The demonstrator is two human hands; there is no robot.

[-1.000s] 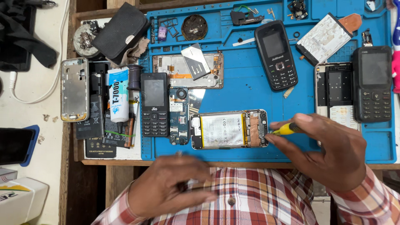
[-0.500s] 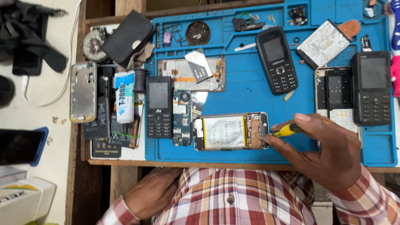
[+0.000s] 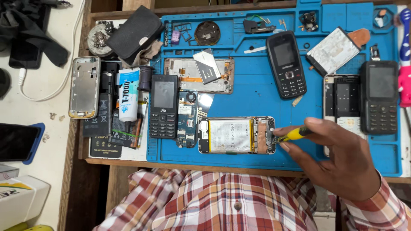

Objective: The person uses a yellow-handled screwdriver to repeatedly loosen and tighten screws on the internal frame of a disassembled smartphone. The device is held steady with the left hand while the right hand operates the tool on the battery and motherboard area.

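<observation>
Holding a yellow-handled screwdriver (image 3: 295, 134) in a narrow, pinched grip, the right hand (image 3: 338, 160) sets the tool's tip against the right end of an opened smartphone (image 3: 236, 135), which lies back-up with its battery exposed on the blue repair mat (image 3: 257, 96), near the mat's front edge. The left hand is out of view, so its grip cannot be told.

Left of the opened smartphone lie a bare circuit board (image 3: 187, 119) and, just beside that, a black keypad phone (image 3: 164, 106). Behind them rests an empty phone frame (image 3: 199, 75) with a small grey card lying across it. A second black keypad phone (image 3: 286, 64) lies tilted near the mat's middle — a third (image 3: 379, 97) sits at the right, beside a phone shell (image 3: 341, 100) with its back off. A loose battery (image 3: 333, 50) lies tilted behind these.

Off the mat's left edge, on the wooden surface (image 3: 75, 171), lie a white glue tube (image 3: 128, 95) and a silver phone chassis (image 3: 84, 87). The person's checked shirt (image 3: 222, 201) fills the foreground.
</observation>
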